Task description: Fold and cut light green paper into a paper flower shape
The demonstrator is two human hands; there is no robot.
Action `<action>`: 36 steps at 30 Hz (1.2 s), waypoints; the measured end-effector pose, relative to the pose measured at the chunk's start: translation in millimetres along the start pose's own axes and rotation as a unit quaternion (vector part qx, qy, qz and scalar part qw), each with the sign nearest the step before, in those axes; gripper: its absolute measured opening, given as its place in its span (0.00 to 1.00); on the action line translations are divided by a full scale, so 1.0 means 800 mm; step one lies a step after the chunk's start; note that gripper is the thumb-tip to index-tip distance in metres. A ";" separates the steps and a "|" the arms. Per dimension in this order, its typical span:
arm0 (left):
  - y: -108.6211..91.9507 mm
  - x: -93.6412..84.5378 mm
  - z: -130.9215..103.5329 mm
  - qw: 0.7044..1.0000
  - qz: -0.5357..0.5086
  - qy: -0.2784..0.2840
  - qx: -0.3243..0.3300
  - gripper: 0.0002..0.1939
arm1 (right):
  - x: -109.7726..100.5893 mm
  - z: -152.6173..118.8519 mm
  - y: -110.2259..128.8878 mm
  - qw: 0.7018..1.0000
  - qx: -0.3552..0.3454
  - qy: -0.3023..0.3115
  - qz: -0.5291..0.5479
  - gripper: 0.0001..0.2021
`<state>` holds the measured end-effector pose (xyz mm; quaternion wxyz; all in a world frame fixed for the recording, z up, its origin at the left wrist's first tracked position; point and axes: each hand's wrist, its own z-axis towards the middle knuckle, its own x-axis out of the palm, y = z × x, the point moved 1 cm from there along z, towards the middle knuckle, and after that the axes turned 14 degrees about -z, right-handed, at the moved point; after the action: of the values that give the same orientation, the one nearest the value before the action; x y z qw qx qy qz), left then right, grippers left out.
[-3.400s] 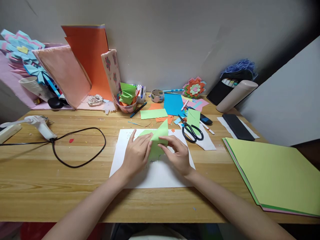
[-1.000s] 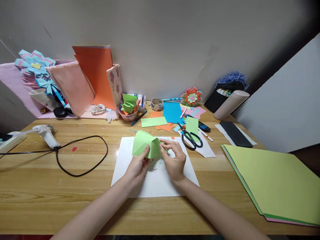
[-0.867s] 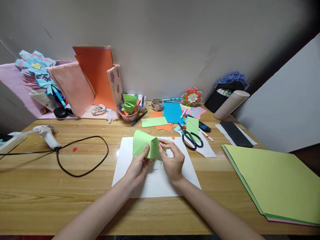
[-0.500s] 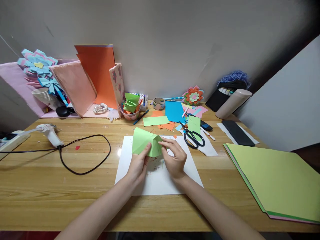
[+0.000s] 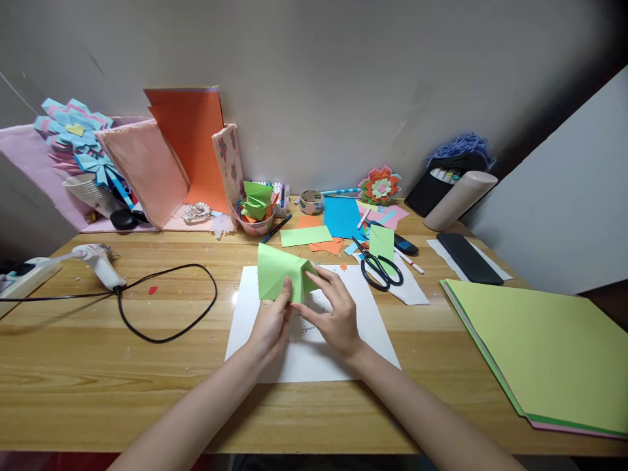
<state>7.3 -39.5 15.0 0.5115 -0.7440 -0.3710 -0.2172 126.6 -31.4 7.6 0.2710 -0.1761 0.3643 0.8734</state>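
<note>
Perhaps scraps (image 5: 258, 200) in tub (image 5: 256, 229) beyond held paper (image 5: 275, 269)

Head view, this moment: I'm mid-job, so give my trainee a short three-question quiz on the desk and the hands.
1. True or false: the left hand holds the folded green paper.
2. What color are the handles of the scissors? A) red B) black C) white
3. Fill in: in the picture, the roll of tape is to the ___ of the paper flower.

Key: 1. True; 2. B; 3. left
</note>
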 end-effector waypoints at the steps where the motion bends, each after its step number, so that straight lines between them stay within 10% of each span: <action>1: 0.000 0.001 0.000 1.000 -0.015 0.012 0.011 0.19 | -0.001 0.000 -0.001 1.000 0.003 -0.001 0.002 0.24; 15: 0.002 0.007 0.000 0.993 -0.109 0.038 -0.030 0.06 | -0.010 0.008 -0.002 0.991 0.134 -0.002 -0.021 0.14; 20: -0.001 0.009 -0.002 0.990 -0.134 0.026 -0.041 0.06 | 0.000 0.005 -0.012 0.962 0.243 0.028 0.125 0.19; 29: 0.001 0.006 0.003 0.989 0.026 0.115 -0.084 0.14 | -0.008 0.013 -0.025 0.930 0.261 0.007 0.257 0.15; 33: -0.013 0.002 0.000 0.944 0.229 0.188 -0.143 0.22 | -0.012 0.015 -0.036 0.932 0.257 -0.001 0.256 0.14; 36: -0.034 0.001 -0.010 0.843 0.363 0.316 -0.241 0.25 | -0.012 0.016 -0.045 0.929 0.258 0.015 0.265 0.13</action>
<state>-12.9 -41.0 34.8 0.4481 -0.8163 0.1717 -0.3215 154.5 -4.4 1.7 0.0605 -0.0100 0.6143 0.7867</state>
